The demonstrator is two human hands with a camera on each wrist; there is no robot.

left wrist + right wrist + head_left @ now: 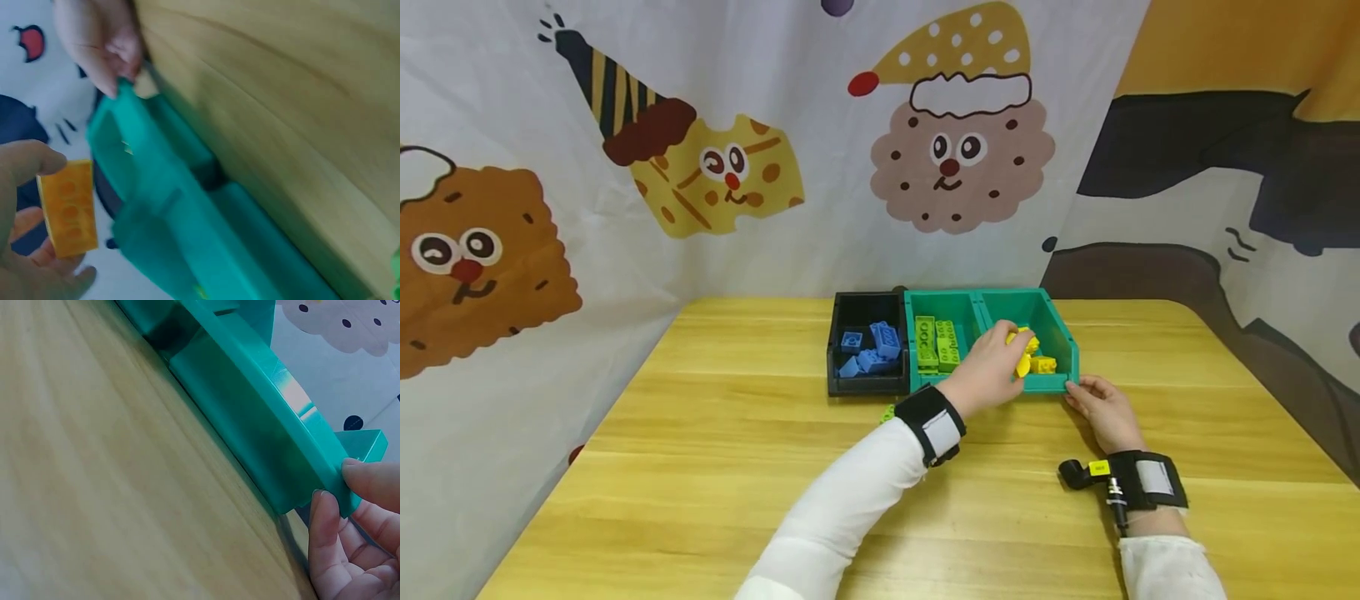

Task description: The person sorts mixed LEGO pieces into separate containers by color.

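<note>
My left hand (987, 372) pinches a yellow toy building brick (69, 209) between thumb and fingers, above the right-hand green bin (1052, 321). The brick's studs show in the left wrist view; in the head view the fingers partly cover it. More yellow bricks (1043, 365) lie inside that bin. At the bin's front right corner my right hand (1107, 414) grips the rim, thumb (375, 481) on one side and fingers on the other. The middle green bin (958, 304) holds light green bricks (926, 342).
Left of the green bins stands a black bin (842, 312) with several blue bricks (886, 340). A light green brick (887, 413) lies on the wooden table (700, 467) in front, partly behind the left forearm. A printed cloth (835, 208) hangs behind the table.
</note>
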